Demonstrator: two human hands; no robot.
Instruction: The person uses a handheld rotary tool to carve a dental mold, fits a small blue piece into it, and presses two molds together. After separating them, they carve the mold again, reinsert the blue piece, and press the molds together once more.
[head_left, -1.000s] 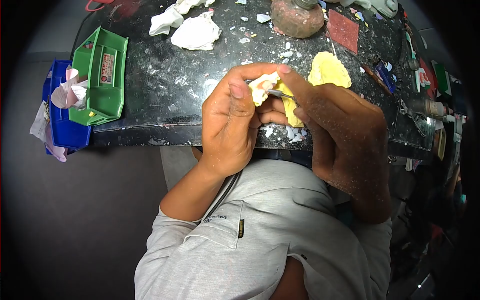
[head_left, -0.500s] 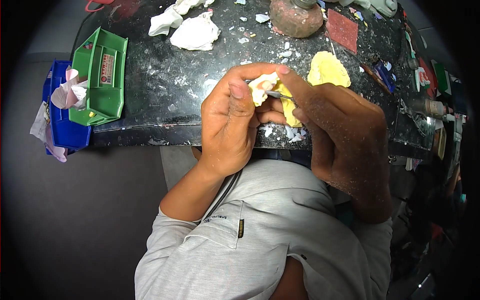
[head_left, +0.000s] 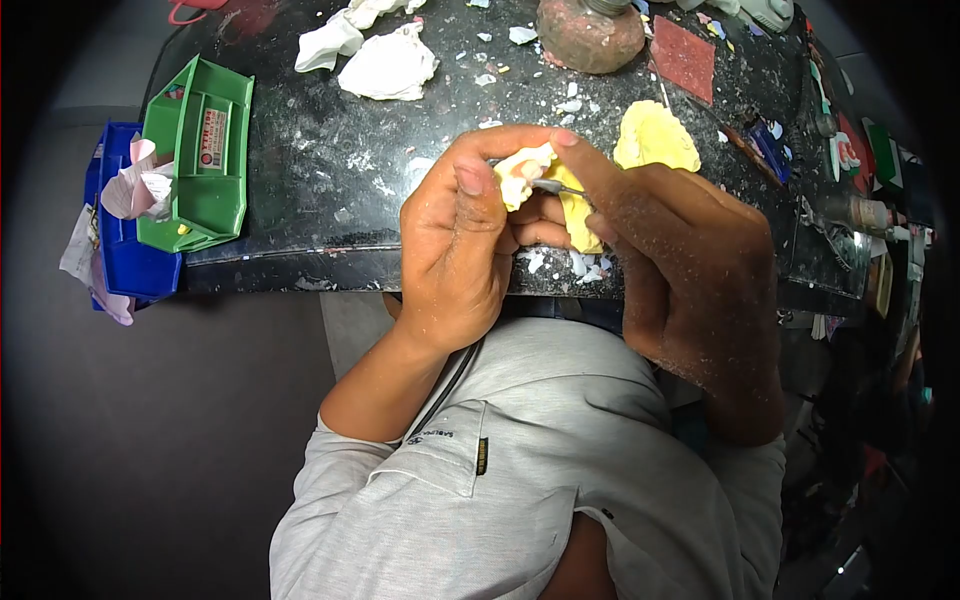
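Note:
My left hand point(head_left: 452, 240) is closed round a yellow plaster dental cast point(head_left: 581, 222), whose upper end bears a whitish and pinkish layer. Much of the cast is hidden behind my fingers. In my right hand point(head_left: 695, 265) is a slim metal carving tool point(head_left: 556, 187), held like a pen, with its tip at the whitish part. My right index finger reaches over to the cast's top edge, by the left fingertips. Fine pale dust covers the back of the right hand. Just beyond the hands, another yellow plaster piece point(head_left: 656, 138) lies on the table.
White plaster lumps point(head_left: 390, 65), a rounded stained burner-like vessel point(head_left: 590, 38) and a red wax sheet point(head_left: 683, 60) lie at the back of the black table point(head_left: 310, 190). Green point(head_left: 215, 200) and blue point(head_left: 140, 270) bins stand left. A knife point(head_left: 752, 155) lies right, among scattered chips.
The carving tool's tip has shifted very slightly against the whitish part of the cast. Both hands keep nearly the same position and grip.

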